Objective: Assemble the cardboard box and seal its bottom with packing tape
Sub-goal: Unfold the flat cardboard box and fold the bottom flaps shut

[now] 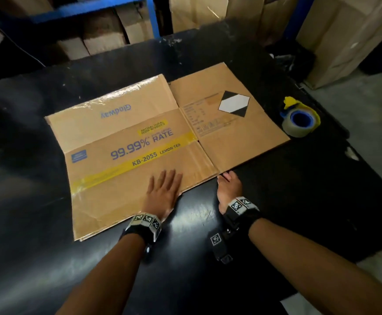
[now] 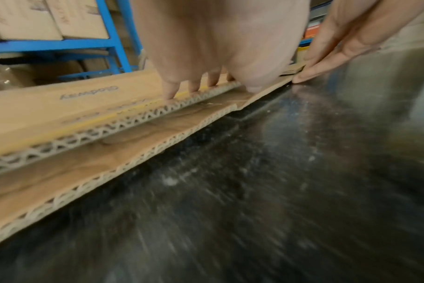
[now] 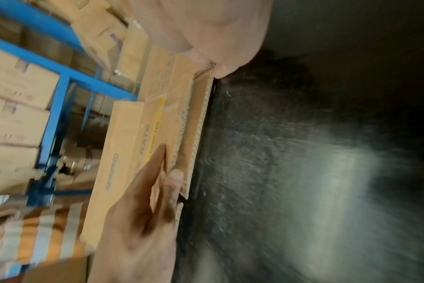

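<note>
A flattened cardboard box (image 1: 128, 137) printed "99.99% RATE" lies on the black table (image 1: 287, 201), its open corrugated edge (image 2: 109, 130) facing me. My left hand (image 1: 165, 189) rests palm down on the box near that edge, fingers straight (image 2: 168, 93). My right hand (image 1: 228, 183) is at the near corner where the two panels meet. Its thumb (image 3: 222, 73) and a finger pinch the cardboard edge there. A roll of clear packing tape in a blue and yellow dispenser (image 1: 299, 120) stands on the table just right of the box.
Blue shelving (image 1: 94, 10) with stacked cartons stands behind the table, and more brown cartons (image 1: 344, 37) are at the back right. The table's right edge (image 1: 367, 178) drops to a grey floor. Bare black tabletop lies between me and the box.
</note>
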